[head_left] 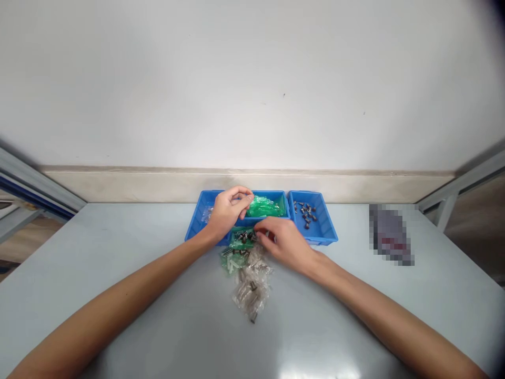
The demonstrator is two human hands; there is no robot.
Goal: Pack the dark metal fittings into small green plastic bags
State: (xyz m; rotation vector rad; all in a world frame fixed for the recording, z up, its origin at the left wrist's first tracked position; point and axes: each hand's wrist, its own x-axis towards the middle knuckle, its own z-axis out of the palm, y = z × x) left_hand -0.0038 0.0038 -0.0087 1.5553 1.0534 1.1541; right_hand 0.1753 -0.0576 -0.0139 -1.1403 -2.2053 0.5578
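Observation:
My left hand (232, 209) is over the blue middle bin (268, 220), its thumb and fingers pinched together. What they hold, if anything, is too small to tell. Green plastic bags (265, 207) lie in that bin beside the fingertips. My right hand (286, 241) rests lower, fingers curled at the edge of a green bag with small metal parts (242, 238). Whatever is between its fingertips is hidden. Nearer me, another green bag (233, 261) and clear bags of metal fittings (252, 289) lie in a heap on the table.
A blue bin on the left (196, 221) holds clear plastic, partly behind my left arm. The right-hand blue bin (323, 223) has several small metal and brown parts (307, 212). A blurred dark item (390, 231) lies on the grey table (158, 326). Behind stands a white wall (252, 95).

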